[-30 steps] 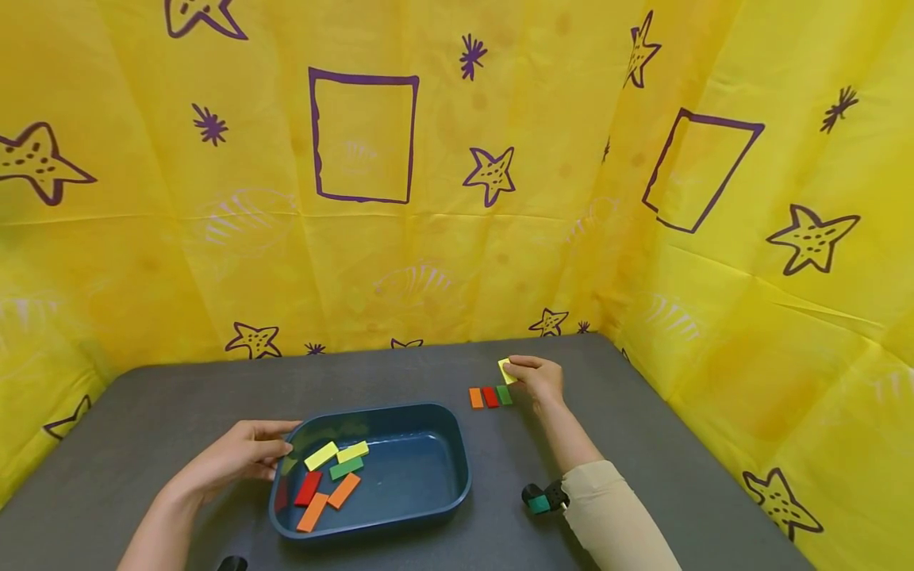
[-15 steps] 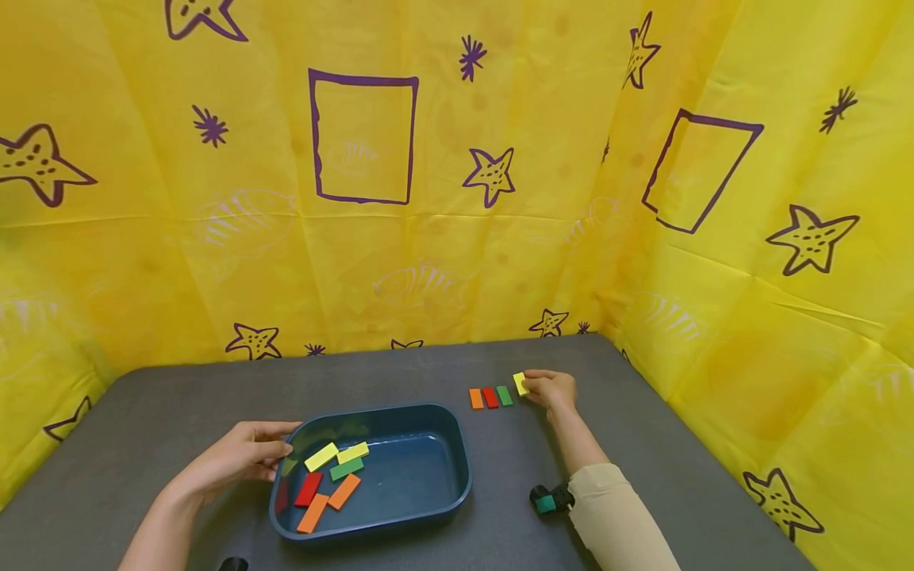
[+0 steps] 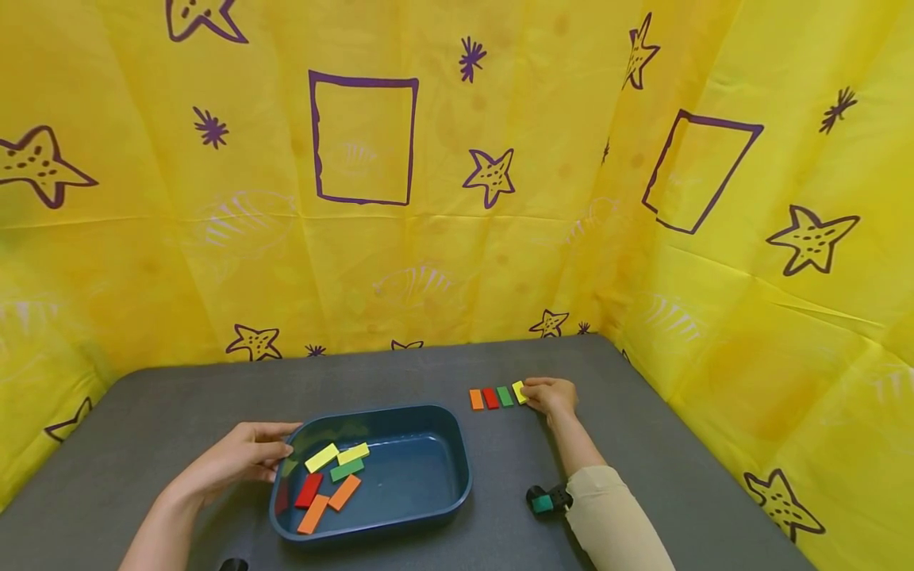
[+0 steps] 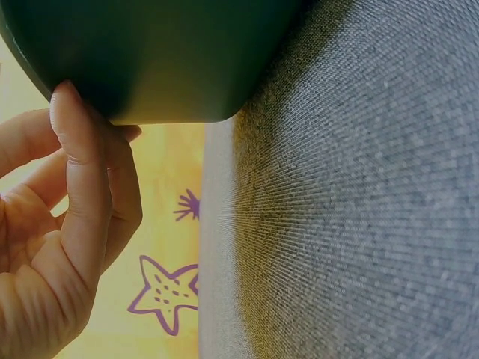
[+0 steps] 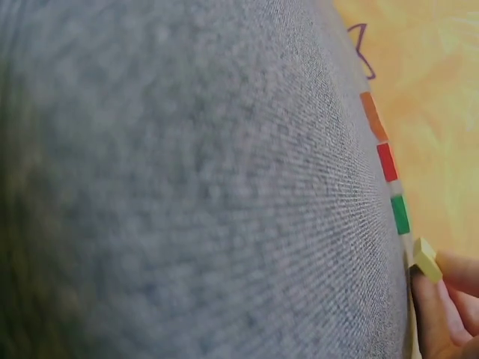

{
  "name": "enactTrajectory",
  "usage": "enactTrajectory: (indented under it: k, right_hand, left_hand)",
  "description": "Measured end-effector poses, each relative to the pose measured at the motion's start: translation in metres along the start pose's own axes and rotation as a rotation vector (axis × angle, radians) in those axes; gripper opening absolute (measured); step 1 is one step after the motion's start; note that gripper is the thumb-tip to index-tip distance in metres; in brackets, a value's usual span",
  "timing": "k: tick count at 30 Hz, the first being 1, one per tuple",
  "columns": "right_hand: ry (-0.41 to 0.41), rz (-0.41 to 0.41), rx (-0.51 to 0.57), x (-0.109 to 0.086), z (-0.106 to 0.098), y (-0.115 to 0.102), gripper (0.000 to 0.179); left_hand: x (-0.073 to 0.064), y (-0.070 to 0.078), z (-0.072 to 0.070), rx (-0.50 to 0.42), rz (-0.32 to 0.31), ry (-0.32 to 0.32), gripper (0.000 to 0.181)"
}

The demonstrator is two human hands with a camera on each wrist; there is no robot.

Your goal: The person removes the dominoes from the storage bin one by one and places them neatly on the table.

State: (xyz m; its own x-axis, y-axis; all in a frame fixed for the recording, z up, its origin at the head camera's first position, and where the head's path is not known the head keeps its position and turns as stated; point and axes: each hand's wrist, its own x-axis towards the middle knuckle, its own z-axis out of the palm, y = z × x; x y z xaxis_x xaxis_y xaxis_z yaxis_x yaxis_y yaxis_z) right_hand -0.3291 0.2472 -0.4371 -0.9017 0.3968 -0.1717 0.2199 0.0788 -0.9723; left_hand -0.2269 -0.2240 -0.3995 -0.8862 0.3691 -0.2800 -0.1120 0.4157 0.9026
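While hands (image 3: 553, 396) grip, yellow block (image 3: 519, 391) in right

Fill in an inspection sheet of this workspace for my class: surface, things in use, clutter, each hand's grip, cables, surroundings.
Surface: grey, woven-looking tabletop.
Things in use: blue tray holding two yellow blocks, one green block, one red block and two orange blocks; beyond its right end, a row of orange, red and green, with a yellow piece at the right end.
Clutter: nothing seen.
Left grip: left hand holds the tray's left end.
Right grip: right hand pinches the yellow piece; whether it lies flat is unclear.
Cables: nothing seen.
Surroundings: yellow cloth with purple stars and frames.
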Motion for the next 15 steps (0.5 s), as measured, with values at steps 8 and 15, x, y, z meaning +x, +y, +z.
enactTrajectory:
  k: [8,15]
  right_hand:
    - [0.013,0.013,-0.008,0.003,0.0018,0.0045,0.03]
    - [0.022,-0.027,-0.044,0.0036,0.0029,0.0042,0.021]
  left_hand:
    - [-0.0008,-0.0001,-0.0004,-0.001,0.003,-0.004,0.063]
    - [-0.0001,0.0003,0.0004,-0.014,0.001,-0.009,0.063]
